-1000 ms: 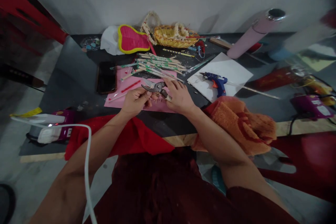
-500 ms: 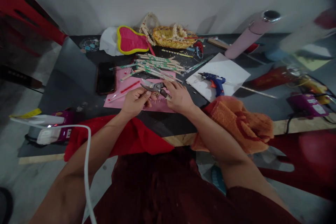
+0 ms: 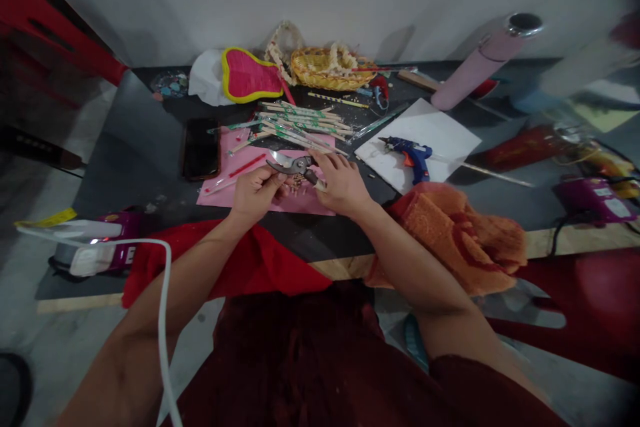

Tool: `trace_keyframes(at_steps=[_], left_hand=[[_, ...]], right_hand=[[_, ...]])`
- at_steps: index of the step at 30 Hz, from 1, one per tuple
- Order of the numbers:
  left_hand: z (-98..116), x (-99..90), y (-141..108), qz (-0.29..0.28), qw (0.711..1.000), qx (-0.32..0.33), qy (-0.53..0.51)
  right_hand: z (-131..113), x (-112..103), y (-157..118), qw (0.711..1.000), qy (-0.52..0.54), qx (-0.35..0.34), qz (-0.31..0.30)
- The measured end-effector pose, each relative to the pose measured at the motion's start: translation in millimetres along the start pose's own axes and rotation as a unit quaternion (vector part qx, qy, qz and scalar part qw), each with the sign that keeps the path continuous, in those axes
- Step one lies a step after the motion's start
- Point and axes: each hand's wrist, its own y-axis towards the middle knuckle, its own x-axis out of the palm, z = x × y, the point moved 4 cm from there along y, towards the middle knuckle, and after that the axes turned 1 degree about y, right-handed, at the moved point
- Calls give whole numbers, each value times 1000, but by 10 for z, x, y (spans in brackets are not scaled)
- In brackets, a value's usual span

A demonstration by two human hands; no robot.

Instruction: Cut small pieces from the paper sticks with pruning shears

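Observation:
Pruning shears [image 3: 295, 164] are in my right hand [image 3: 343, 183], its fingers wrapped round the handles and the blades pointing left. My left hand [image 3: 255, 197] is pinched closed just below the blades; what its fingers hold is too small to make out. Under both hands lies a pink sheet [image 3: 225, 195] with small cut bits [image 3: 300, 183] scattered on it. A red stick [image 3: 247, 165] rests on the sheet to the left. Beyond my hands is a pile of wooden chopsticks [image 3: 300, 121] in green-printed clear wrappers.
A phone [image 3: 201, 149] lies left of the sheet. On the right, a blue glue gun [image 3: 411, 155] rests on a white board [image 3: 443, 123], near an orange towel [image 3: 455, 233]. A wicker basket [image 3: 325, 73] and pink flask [image 3: 480, 63] are at the back. A white cable [image 3: 164, 307] crosses my left forearm.
The shears' blades look slightly more spread, and more cut bits show between my hands. Both hands stay in nearly the same place; the view has shifted a little.

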Motion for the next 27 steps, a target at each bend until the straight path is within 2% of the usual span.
trace_keyframes(at_steps=[4,8,18,22,27], left_hand=[[-2,16,-7,-27,1000,-9,-9],[36,22,-2,-47,998,-19,-34],[27,24,-1,-43,996,-35,-65],[21,19,-7,-44,998,-17,-48],[24,-6,-16,-42,999,24,21]], right_hand=[[7,-11,0,1000,-14,-11,-17],[11,-13,-3,1000,-6,-21,-3],[4,24,5,1000,1,-12,6],[1,4,0,1000,3,-11,0],[18,-26,4,999,18,-20,-19]])
